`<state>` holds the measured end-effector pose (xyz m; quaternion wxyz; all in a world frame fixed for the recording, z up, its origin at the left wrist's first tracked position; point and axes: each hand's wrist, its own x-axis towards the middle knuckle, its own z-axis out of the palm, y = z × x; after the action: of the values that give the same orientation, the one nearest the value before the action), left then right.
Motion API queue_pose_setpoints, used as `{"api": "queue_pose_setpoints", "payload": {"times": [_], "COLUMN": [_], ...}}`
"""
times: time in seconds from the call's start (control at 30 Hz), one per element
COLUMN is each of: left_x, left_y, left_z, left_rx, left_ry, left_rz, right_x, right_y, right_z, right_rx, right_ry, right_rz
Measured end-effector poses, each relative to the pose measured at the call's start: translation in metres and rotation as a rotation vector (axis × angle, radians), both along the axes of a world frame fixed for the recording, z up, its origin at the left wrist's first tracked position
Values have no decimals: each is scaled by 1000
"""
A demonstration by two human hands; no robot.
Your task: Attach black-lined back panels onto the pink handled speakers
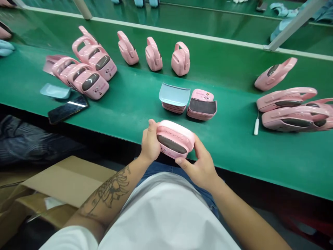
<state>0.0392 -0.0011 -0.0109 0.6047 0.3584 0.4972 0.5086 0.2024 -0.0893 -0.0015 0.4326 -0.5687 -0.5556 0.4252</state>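
Note:
Between both hands is a pink plastic housing [175, 139] with a top handle, a dark oval window and small printed figures on its front. My left hand [151, 141] grips its left end, thumb up along the side. At the right end, my right hand [199, 163] is closed around it, thumb at the lower front edge. The housing is held at the front edge of the green table [130, 114]. Just beyond it lie a stack of curved panels with a light blue one on top [174, 95] and a stack of pink panels with a dark one on top [202, 108].
Similar pink housings stand in a group on the left [90, 81], in a row at the back [153, 55] and on the right [293, 116]. A white-handled screwdriver [256, 125], a phone [68, 109] and a blue panel [55, 91] lie on the table. An open cardboard box [70, 180] is below left.

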Motion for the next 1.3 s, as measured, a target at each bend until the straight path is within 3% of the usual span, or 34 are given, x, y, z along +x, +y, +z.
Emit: {"api": "queue_pose_setpoints", "payload": {"times": [0.27, 0.37, 0.5, 0.57, 0.63, 0.7, 0.77, 0.8, 0.87, 0.93, 1.03, 1.17, 1.3], "left_x": [0, 7, 22, 29, 34, 40, 52, 62, 88, 118, 152, 172, 175], "left_y": [-13, -13, -8, 3, 25, 57, 96, 117, 156, 187, 218, 230, 233], "left_z": [5, 9, 17, 27, 45, 67, 91, 100, 114, 118, 110, 89, 74], "left_rx": [240, 259, 272, 400, 660, 923, 1039, 1033, 904, 801, 639, 498, 427], "left_ry": [96, 158, 132, 125, 237, 467, 786, 969, 1375, 1495, 1597, 1612, 1486], "left_rz": [37, 39, -110, -259, -321, -278, -299, -399, -774, -962, -1183, -1340, -1322], "right_x": [-3, 3, 25, 42, 64, 92, 123, 139, 166, 185, 200, 207, 205], "right_y": [-5, -5, 0, 11, 32, 66, 110, 134, 181, 222, 264, 284, 272], "right_z": [-5, -2, 16, 27, 39, 49, 53, 53, 47, 37, 20, 2, -4], "right_rx": [126, 119, 93, 132, 190, 236, 223, 190, 128, 52, -19, -16, 120], "right_ry": [-11, -51, -175, -166, -119, -101, -158, -178, -201, -218, -226, -222, -218], "right_rz": [-61, -52, -75, -186, -324, -488, -678, -731, -825, -898, -965, -1011, -1031]}}
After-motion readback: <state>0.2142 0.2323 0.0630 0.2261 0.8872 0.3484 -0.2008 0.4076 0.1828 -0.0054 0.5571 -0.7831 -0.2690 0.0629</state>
